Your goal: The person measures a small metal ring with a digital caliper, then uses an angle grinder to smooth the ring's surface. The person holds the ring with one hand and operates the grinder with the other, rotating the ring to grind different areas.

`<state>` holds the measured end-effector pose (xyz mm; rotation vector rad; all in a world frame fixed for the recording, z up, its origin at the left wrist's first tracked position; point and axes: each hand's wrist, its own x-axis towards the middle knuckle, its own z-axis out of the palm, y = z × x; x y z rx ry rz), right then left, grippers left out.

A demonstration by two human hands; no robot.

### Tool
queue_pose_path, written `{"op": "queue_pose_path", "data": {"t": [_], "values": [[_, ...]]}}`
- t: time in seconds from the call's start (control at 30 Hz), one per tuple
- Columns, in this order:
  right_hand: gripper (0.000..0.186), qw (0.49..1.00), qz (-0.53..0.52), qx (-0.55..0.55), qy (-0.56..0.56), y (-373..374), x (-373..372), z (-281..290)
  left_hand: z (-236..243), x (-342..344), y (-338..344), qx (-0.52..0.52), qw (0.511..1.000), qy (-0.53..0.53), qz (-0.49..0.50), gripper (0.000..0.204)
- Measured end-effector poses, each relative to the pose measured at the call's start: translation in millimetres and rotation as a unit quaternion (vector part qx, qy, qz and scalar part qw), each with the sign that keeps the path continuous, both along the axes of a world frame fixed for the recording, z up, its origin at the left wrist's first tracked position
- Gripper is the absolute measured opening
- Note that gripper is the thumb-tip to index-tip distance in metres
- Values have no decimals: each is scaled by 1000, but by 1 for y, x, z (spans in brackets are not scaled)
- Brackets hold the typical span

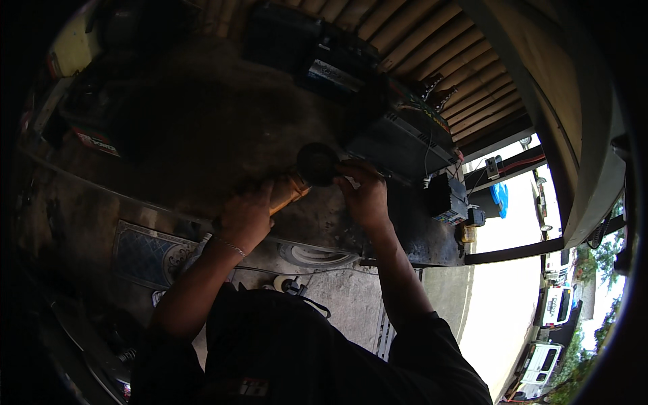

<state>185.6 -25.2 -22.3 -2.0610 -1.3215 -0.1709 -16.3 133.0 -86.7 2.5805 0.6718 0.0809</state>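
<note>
Over the dark workbench (202,135), my left hand (246,217) is closed around the orange body of what looks like an angle grinder (290,194). At the tool's far end is a round black disc (318,164), its face too dark to make out in detail. My right hand (365,197) pinches the disc's right edge between thumb and fingers. Whether a small part sits in that pinch cannot be seen. A thin bracelet (231,247) circles my left wrist.
Car batteries (331,75) and a large black box-shaped unit (405,142) line the bench's far side, before bamboo slats (439,47). Smaller batteries (447,200) stand at the right end with loose wires. Beneath the near edge are a tire (317,256) and a patterned panel (145,253).
</note>
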Motion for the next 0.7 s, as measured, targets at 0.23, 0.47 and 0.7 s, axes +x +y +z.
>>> {"op": "queue_pose_path", "data": {"t": [0.23, 0.47, 0.7], "values": [[24, 999, 10, -22, 24, -1, 2, 9, -2, 0, 1, 18, 1000, -3, -6, 90], [24, 997, 26, -60, 43, 2, 7, 19, -1, -1, 1, 6, 1000, -7, -4, 90], [22, 995, 39, -80, 39, 0, 13, 20, 0, -2, 0, 17, 1000, -13, -4, 90]]}}
